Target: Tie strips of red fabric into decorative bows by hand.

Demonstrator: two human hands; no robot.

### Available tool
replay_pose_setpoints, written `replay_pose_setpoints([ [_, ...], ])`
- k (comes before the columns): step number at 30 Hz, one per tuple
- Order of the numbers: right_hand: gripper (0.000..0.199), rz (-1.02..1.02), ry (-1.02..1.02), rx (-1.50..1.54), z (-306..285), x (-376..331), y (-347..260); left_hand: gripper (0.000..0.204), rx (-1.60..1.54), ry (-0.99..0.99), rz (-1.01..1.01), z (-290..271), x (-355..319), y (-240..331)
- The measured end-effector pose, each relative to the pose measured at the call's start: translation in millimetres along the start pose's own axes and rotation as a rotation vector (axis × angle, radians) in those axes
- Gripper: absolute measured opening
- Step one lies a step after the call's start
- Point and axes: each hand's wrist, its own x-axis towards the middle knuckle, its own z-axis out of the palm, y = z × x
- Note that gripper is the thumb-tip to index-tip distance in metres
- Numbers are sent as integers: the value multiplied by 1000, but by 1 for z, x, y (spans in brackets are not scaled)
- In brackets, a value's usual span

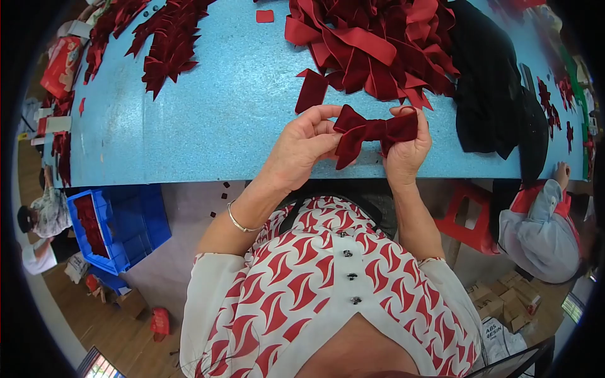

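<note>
A dark red velvet bow (376,130) is held up between my two hands over the near edge of the blue table. My left hand (309,143) pinches its left loop, thumb in front and fingers behind. On the other side, my right hand (408,146) grips the right loop, with the fingers curled round it. The bow has a knot-like band at its middle, and one tail hangs down on the left. Just beyond my left hand lies a short cut piece of red ribbon (311,91). A big heap of red velvet ribbons (372,50) spreads behind the bow.
Black cloth (482,82) covers the table (189,120) at the right. Finished-looking bows (170,53) are piled at the far left. A blue crate (135,220) stands below on the left, a red stool (467,217) on the right. Another person (542,227) sits at the right.
</note>
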Motion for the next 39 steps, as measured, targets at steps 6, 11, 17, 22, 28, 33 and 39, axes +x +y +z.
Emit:
replay_pose_setpoints([
  [6,10,-4,1,-62,66,-3,-27,34,27,19,38,-27,-23,56],
  [11,11,-19,-22,-66,-1,-1,-8,35,-6,61,75,6,5,-6],
  [17,38,-158,5,-390,28,-14,-19,48,130,101,270,9,-25,13],
  [22,19,-24,2,-52,-11,-100,-54,29,172,-146,330,29,-94,-25],
  [28,21,-146,-29,28,10,-140,-56,28,171,19,551,17,-135,-52],
  [33,20,-174,-104,19,43,-134,-59,29,2,64,592,1,-150,-32],
  [39,20,-181,-121,-69,75,-131,-64,29,-15,79,568,-12,-156,-14],
])
